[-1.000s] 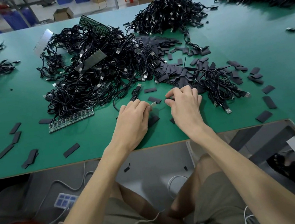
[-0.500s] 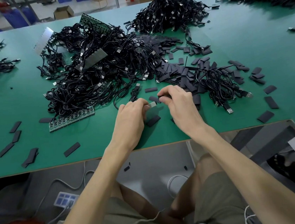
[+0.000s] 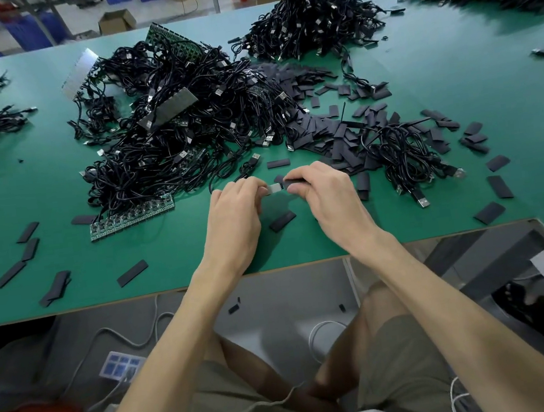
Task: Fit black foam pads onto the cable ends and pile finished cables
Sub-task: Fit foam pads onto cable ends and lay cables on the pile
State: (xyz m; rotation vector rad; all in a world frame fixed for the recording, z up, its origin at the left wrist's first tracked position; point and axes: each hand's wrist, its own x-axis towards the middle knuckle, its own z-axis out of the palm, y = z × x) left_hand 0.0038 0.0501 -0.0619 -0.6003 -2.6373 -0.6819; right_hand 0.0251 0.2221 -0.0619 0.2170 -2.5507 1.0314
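Green table (image 3: 453,83); left hand (image 3: 231,217) pinches plug (image 3: 274,188), right hand (image 3: 331,199) seemingly pad (image 3: 295,180).

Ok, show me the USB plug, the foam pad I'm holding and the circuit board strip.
USB plug (image 3: 274,188): head view, metal tip.
foam pad (image 3: 292,180): head view, exposed edge.
circuit board strip (image 3: 133,217): head view, middle.

Over the last second our right hand (image 3: 327,196) has risen from the green table (image 3: 60,202) and now pinches a black foam pad (image 3: 295,180) between thumb and fingers. Our left hand (image 3: 234,210), pinching the USB plug (image 3: 274,188), has moved slightly away from us. Pad end and plug tip now meet between the hands.
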